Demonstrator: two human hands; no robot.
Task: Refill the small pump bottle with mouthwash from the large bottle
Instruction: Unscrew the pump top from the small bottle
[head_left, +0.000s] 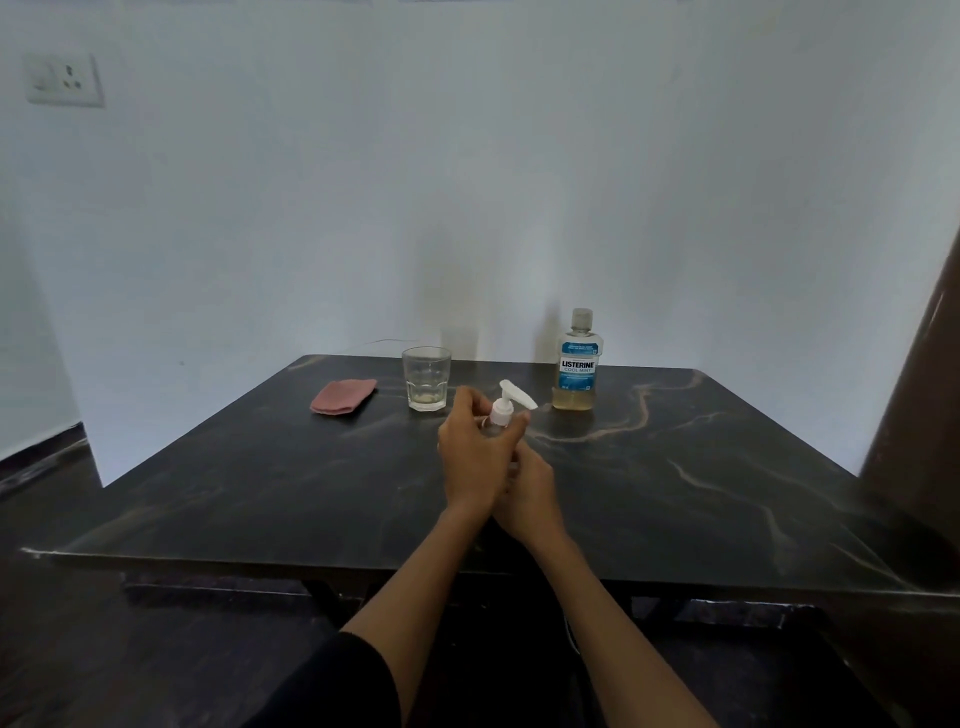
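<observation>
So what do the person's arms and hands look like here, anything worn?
Both forearms are bare. The left hand and right hand show no gloves and no wristwatch; rings cannot be made out. A dark sleeve covers the left arm around the elbow.

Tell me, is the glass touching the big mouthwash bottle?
Apart. The head view shows the glass and the mouthwash bottle standing separately, with a clear stretch of dark table between them.

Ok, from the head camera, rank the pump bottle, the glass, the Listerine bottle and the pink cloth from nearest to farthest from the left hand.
1. Pump bottle: held, in the left hand.
2. Glass: just behind the hand, slightly left.
3. Listerine bottle: back right, cap on.
4. Pink cloth: far left, lying flat on the table.

Glass and Listerine bottle are fairly close; the glass looks nearer.
</observation>
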